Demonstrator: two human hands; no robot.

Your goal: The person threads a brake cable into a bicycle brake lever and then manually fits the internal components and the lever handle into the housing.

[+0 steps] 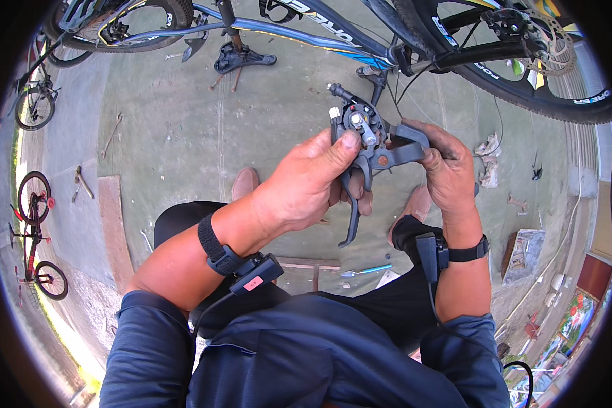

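A black bicycle brake-and-shift lever (382,161) is held up between both of my hands, its inner shifter works uncovered. My left hand (316,170) grips its body, the thumb pressing beside the small metal arm of the mechanism. A long brake blade (350,224) hangs below the left fingers. At the other end, my right hand (451,166) pinches the dark clamp-like part between thumb and fingers. Some left fingertips are hidden behind the lever. Just beyond the hands lies an upturned blue bicycle frame (299,32), a thin cable trailing from it.
The bicycle's front wheel with a disc rotor (551,47) fills the upper right. Its saddle (245,60) rests on the green floor. A hammer-like tool (83,182), a wrench (113,134) and a blue-handled tool (367,270) lie about. A red bicycle (32,234) stands far left.
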